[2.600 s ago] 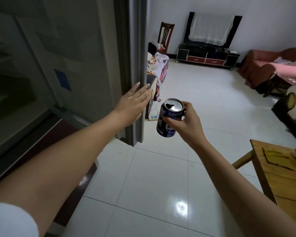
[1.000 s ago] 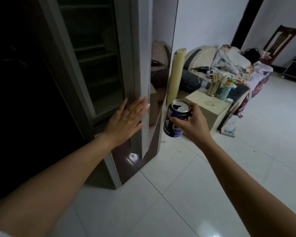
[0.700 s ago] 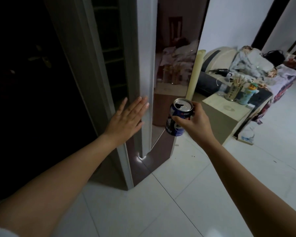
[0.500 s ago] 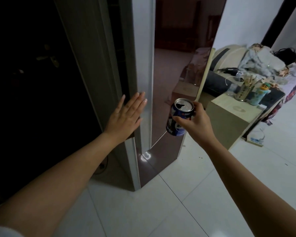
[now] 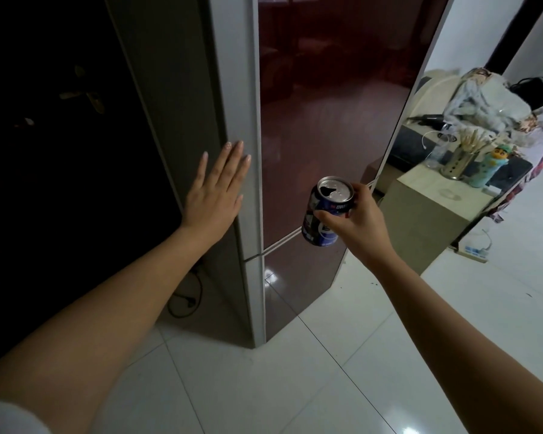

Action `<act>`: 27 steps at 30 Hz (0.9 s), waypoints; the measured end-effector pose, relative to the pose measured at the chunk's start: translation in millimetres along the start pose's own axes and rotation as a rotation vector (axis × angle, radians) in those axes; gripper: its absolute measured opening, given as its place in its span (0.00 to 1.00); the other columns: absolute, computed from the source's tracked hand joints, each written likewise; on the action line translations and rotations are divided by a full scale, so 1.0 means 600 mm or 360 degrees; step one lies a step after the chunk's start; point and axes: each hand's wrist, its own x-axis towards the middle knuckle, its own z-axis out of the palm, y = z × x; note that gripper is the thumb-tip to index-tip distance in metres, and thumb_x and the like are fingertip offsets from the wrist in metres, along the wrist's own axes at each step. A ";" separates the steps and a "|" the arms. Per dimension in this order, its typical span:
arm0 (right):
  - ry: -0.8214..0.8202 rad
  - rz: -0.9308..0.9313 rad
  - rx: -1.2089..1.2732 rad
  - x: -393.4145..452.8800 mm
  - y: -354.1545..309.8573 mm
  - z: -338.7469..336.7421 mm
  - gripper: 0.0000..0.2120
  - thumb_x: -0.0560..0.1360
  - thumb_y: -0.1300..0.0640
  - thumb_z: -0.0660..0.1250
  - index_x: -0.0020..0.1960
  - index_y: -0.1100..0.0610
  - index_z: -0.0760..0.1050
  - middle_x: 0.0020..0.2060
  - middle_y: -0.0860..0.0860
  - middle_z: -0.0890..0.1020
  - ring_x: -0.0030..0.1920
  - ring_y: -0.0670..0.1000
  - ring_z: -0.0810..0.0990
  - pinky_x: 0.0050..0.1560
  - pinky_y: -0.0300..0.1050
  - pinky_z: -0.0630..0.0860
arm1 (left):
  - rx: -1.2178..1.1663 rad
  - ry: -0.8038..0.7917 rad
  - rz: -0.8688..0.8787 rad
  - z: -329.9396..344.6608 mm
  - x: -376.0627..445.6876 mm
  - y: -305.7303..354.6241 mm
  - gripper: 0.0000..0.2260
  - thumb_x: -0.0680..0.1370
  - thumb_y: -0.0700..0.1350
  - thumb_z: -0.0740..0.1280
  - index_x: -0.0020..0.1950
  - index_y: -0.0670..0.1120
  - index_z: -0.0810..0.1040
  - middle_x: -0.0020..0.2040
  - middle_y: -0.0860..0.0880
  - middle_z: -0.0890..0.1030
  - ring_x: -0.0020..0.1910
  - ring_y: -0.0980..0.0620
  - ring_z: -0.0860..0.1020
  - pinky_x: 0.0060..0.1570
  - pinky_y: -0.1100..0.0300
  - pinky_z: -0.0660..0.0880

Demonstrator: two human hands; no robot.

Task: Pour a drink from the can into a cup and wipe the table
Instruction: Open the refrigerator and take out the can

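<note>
One can (image 5: 326, 211), dark blue w/ white and red print, silver top w/ the drinking hole already open. It's held in mid-air in front of the fridge (image 5: 326, 136), tilted a bit, top leaning toward the camera. The right hand (image 5: 355, 219) has its grip clamped on the can: thumb across the near side, fingers curled round the far side by the rim.

The left hand (image 5: 215, 191) lies flat on the fridge's grey side edge, fingers straight and close together, grip apart, holding nothing. Both forearms reach fwd from the bottom corners.

The fridge has 2 glossy dark-red door panels, upper and lower, w/ a seam between them just beside the can; both look closed. Left of the fridge it's very dark; a black cable (image 5: 185, 296) loops on the floor (image 5: 326, 386) there. Floor is white glossy tile.

Right of the fridge stands a pale cabinet (image 5: 427, 214). On its top: 1 metal holder of chopsticks (image 5: 458, 162), 1 small blue-green bottle w/ a cartoon-figure cap (image 5: 491, 166), 1 clear glass (image 5: 436, 153). Behind it, a heap of cloth (image 5: 483, 101). A white power strip (image 5: 475, 250) lies on the floor near the cabinet's base. Nothing stands between the can and the fridge door.
</note>
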 end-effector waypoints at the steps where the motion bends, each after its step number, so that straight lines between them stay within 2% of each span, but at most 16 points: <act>1: -0.0004 0.0002 -0.0003 0.001 0.001 0.002 0.30 0.67 0.56 0.74 0.64 0.58 0.65 0.56 0.49 0.75 0.56 0.48 0.75 0.57 0.46 0.74 | -0.0016 -0.0008 -0.0005 0.002 0.001 0.001 0.36 0.78 0.50 0.59 0.75 0.44 0.37 0.76 0.44 0.44 0.74 0.46 0.43 0.70 0.48 0.34; 6: -0.0012 0.0020 -0.0011 0.003 0.006 -0.002 0.30 0.66 0.56 0.74 0.64 0.58 0.65 0.55 0.48 0.75 0.55 0.47 0.75 0.58 0.47 0.74 | -0.0127 -0.0122 -0.0073 -0.002 0.000 0.017 0.34 0.79 0.50 0.58 0.75 0.45 0.38 0.76 0.44 0.39 0.74 0.47 0.37 0.73 0.48 0.37; 9: 0.0002 0.0027 0.0003 -0.001 0.009 -0.011 0.30 0.66 0.57 0.74 0.64 0.58 0.65 0.55 0.48 0.76 0.55 0.47 0.75 0.57 0.46 0.74 | -0.0158 -0.0185 -0.0133 -0.010 0.000 0.028 0.33 0.79 0.49 0.58 0.75 0.45 0.39 0.74 0.44 0.37 0.73 0.45 0.38 0.72 0.47 0.41; 14: 0.0005 0.0031 0.0020 -0.015 0.009 -0.041 0.29 0.67 0.58 0.74 0.64 0.58 0.65 0.53 0.46 0.74 0.53 0.45 0.74 0.56 0.44 0.74 | -0.0300 -0.0276 -0.0240 -0.038 0.004 0.047 0.32 0.79 0.47 0.58 0.75 0.43 0.42 0.77 0.43 0.44 0.74 0.44 0.39 0.72 0.47 0.40; 17: 0.0025 0.0040 0.0046 -0.029 0.012 -0.065 0.28 0.67 0.58 0.74 0.63 0.57 0.65 0.53 0.46 0.75 0.54 0.46 0.75 0.57 0.45 0.74 | -0.0519 -0.0297 -0.0236 -0.060 0.007 0.082 0.29 0.78 0.44 0.57 0.76 0.42 0.49 0.77 0.42 0.48 0.76 0.46 0.45 0.72 0.49 0.39; 21: 0.0045 0.0063 0.0060 -0.051 0.019 -0.107 0.28 0.67 0.58 0.74 0.63 0.57 0.66 0.53 0.47 0.76 0.54 0.46 0.75 0.58 0.48 0.75 | -0.1004 -0.0550 -0.0064 -0.081 0.010 0.164 0.27 0.78 0.42 0.59 0.76 0.44 0.54 0.77 0.46 0.55 0.76 0.50 0.49 0.73 0.54 0.38; 23: 0.0055 0.0078 0.0074 -0.065 0.026 -0.132 0.27 0.67 0.59 0.74 0.62 0.56 0.66 0.52 0.47 0.76 0.53 0.45 0.75 0.58 0.48 0.75 | -0.1374 -0.0840 -0.0095 -0.092 0.013 0.214 0.26 0.77 0.42 0.61 0.74 0.46 0.58 0.75 0.48 0.60 0.75 0.50 0.54 0.74 0.55 0.46; 25: 0.0071 0.0092 0.0067 -0.080 0.037 -0.160 0.28 0.67 0.59 0.74 0.63 0.56 0.66 0.53 0.48 0.76 0.54 0.46 0.75 0.58 0.48 0.75 | -0.1956 -0.1193 -0.0350 -0.111 0.017 0.267 0.23 0.77 0.39 0.64 0.71 0.45 0.65 0.71 0.47 0.67 0.72 0.48 0.64 0.68 0.60 0.61; 27: 0.0102 0.0098 0.0041 -0.096 0.050 -0.190 0.28 0.67 0.60 0.74 0.63 0.56 0.66 0.54 0.49 0.76 0.55 0.47 0.76 0.58 0.49 0.76 | -0.2433 -0.1372 -0.0642 -0.133 0.021 0.316 0.19 0.76 0.33 0.63 0.67 0.40 0.70 0.66 0.43 0.73 0.66 0.48 0.71 0.57 0.66 0.67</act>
